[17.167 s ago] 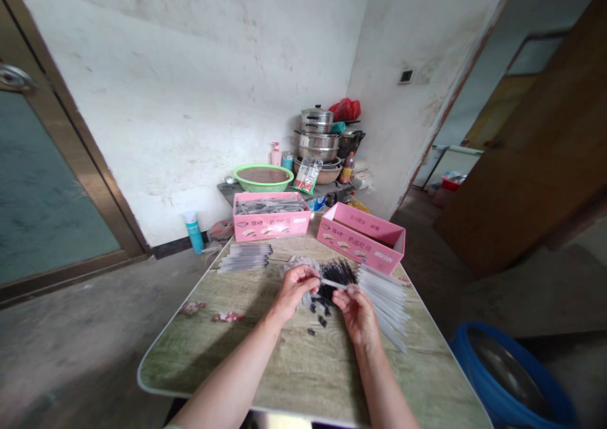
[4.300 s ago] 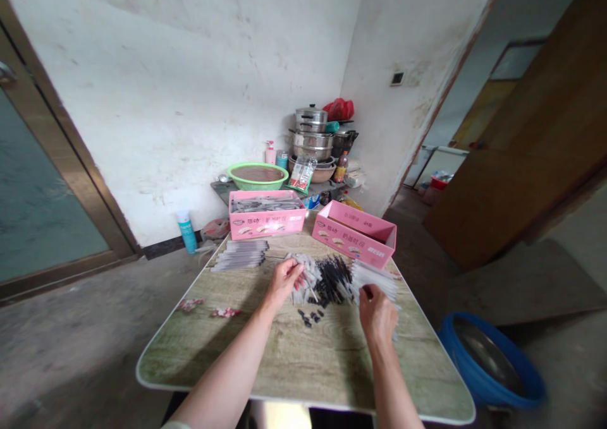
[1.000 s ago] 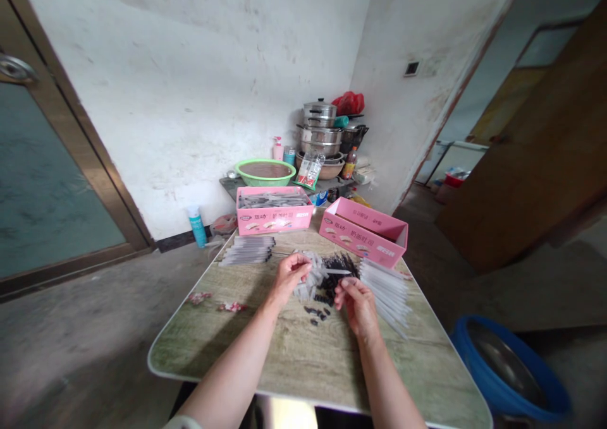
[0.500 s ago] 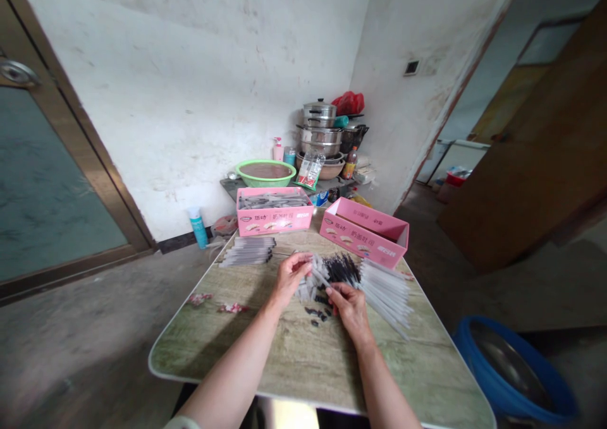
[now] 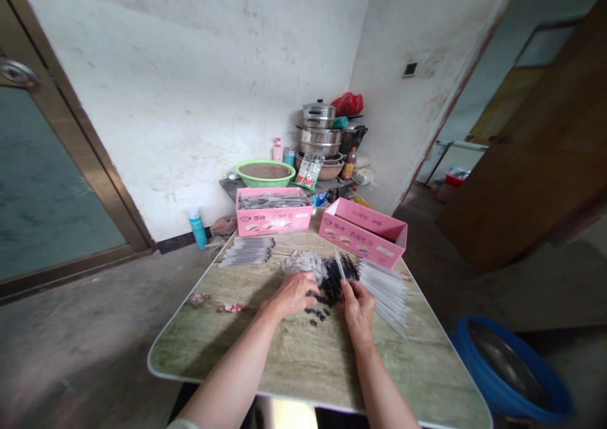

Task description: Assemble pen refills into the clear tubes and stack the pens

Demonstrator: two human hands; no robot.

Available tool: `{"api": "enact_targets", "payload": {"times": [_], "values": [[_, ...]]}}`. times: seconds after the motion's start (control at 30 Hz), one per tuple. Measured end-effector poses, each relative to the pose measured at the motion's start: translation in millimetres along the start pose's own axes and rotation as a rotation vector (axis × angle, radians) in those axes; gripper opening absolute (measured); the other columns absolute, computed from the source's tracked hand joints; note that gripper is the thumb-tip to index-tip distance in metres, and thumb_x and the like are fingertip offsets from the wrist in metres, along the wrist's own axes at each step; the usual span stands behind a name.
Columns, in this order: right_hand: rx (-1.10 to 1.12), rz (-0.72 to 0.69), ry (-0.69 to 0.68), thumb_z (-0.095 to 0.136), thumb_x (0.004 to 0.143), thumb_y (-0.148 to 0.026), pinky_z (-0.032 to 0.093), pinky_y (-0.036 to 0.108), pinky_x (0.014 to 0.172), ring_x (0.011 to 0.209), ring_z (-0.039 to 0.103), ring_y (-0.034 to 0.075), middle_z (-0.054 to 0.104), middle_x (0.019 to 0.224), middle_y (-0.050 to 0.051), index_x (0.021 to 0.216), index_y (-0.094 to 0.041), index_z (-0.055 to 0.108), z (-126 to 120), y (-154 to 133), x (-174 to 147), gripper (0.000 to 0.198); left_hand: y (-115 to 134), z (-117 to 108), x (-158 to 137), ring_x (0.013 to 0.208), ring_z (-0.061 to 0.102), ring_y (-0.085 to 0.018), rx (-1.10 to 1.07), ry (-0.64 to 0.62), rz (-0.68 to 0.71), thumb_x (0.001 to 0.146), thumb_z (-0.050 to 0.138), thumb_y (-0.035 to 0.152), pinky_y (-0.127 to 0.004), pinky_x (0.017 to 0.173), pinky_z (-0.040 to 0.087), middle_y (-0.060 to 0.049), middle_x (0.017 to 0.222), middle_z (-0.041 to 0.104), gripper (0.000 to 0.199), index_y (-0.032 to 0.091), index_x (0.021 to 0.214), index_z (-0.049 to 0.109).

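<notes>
My right hand [image 5: 359, 304] pinches a translucent plastic tube [image 5: 338, 263], which looks like a pen barrel and tilts up and away. My left hand [image 5: 296, 292] reaches down over small black plastic pieces [image 5: 322, 315], its bent fingers apart and holding nothing that I can see. Just beyond it lies a heap of small whitish pieces [image 5: 303, 261]. A pile of slim black parts [image 5: 337, 277] sits between my hands. Right of my right hand, several clear tubes [image 5: 386, 296] are spread side by side. Grey tubes with dark ends [image 5: 247, 251] lie in a row at the left.
At the back of the table [image 5: 284, 366] stand a pink box [image 5: 274, 222] full of tubes and a second pink box [image 5: 363, 233]. Behind them, a shelf carries a green basin [image 5: 265, 173] and stacked pots [image 5: 320, 139]. A blue tub [image 5: 515, 366] is at the right.
My hands were close together at a tube over the whitish pieces. The left has dropped toward the black pieces; the right has swung its tube upright, slightly to the right.
</notes>
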State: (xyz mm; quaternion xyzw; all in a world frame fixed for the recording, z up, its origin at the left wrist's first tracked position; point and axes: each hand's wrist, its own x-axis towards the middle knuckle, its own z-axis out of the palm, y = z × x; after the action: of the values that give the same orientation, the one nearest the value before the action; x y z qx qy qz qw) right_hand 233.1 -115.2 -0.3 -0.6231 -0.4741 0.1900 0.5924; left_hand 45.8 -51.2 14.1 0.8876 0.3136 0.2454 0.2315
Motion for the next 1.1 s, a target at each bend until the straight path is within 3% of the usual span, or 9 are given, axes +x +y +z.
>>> {"api": "enact_targets", "payload": {"times": [0.13,0.33,0.5,0.7,0.87,1.1], "values": [[0.012,0.009,-0.040,0.058,0.086,-0.056,0.039,0.025,0.045,0.044,0.050,0.014,0.060,0.056,0.000,0.085,-0.013,0.071,1.0,-0.2,-0.6,0.044,-2.2,5.7,3.3,0.081,0.063,-0.019,-0.148,0.063,-0.030,0.073,0.071,0.020,-0.032,0.078,0.048,-0.003,0.088,0.070,0.013,0.024,0.084,0.077],[-0.026,-0.058,-0.143,0.061,0.085,-0.051,0.046,0.027,0.052,0.056,0.061,0.019,0.070,0.068,0.005,0.094,-0.015,0.075,3.2,0.0,-4.6,0.040,-15.2,-1.0,13.6,0.060,0.063,-0.015,-0.915,0.488,-0.347,0.062,0.080,0.029,-0.027,0.060,0.050,-0.004,0.069,0.069,0.024,0.014,0.078,0.071],[-0.068,-0.202,-0.247,0.058,0.089,-0.046,0.052,0.033,0.070,0.075,0.068,0.024,0.075,0.087,0.010,0.094,-0.018,0.077,5.4,-2.2,-7.8,0.034,-19.9,-10.7,12.1,0.067,0.068,-0.017,-1.260,0.703,-0.467,0.051,0.088,0.029,-0.030,0.070,0.054,-0.005,0.071,0.072,0.034,0.012,0.074,0.071],[-0.097,-0.248,-0.261,0.058,0.090,-0.043,0.052,0.033,0.072,0.077,0.070,0.025,0.076,0.088,0.009,0.094,-0.019,0.077,5.4,-4.2,-8.0,0.031,-20.5,-11.9,11.9,0.072,0.070,-0.018,-1.363,0.714,-0.455,0.046,0.092,0.026,-0.032,0.078,0.055,-0.006,0.074,0.074,0.038,0.012,0.075,0.072],[-0.111,-0.256,-0.258,0.057,0.090,-0.045,0.053,0.034,0.073,0.078,0.070,0.025,0.076,0.088,0.010,0.094,-0.019,0.077,5.2,-5.4,-8.2,0.033,-21.9,-11.0,11.5,0.076,0.070,-0.019,-1.354,0.676,-0.414,0.055,0.089,0.035,-0.034,0.082,0.055,-0.007,0.078,0.074,0.037,0.011,0.078,0.072],[-0.117,-0.260,-0.271,0.055,0.091,-0.046,0.053,0.034,0.072,0.078,0.070,0.026,0.076,0.089,0.011,0.095,-0.019,0.077,6.4,-5.4,-8.3,0.035,-21.9,-11.5,9.1,0.065,0.067,-0.017,-1.210,0.629,-0.428,0.060,0.086,0.040,-0.029,0.067,0.056,-0.005,0.072,0.071,0.039,0.011,0.082,0.072]]}}
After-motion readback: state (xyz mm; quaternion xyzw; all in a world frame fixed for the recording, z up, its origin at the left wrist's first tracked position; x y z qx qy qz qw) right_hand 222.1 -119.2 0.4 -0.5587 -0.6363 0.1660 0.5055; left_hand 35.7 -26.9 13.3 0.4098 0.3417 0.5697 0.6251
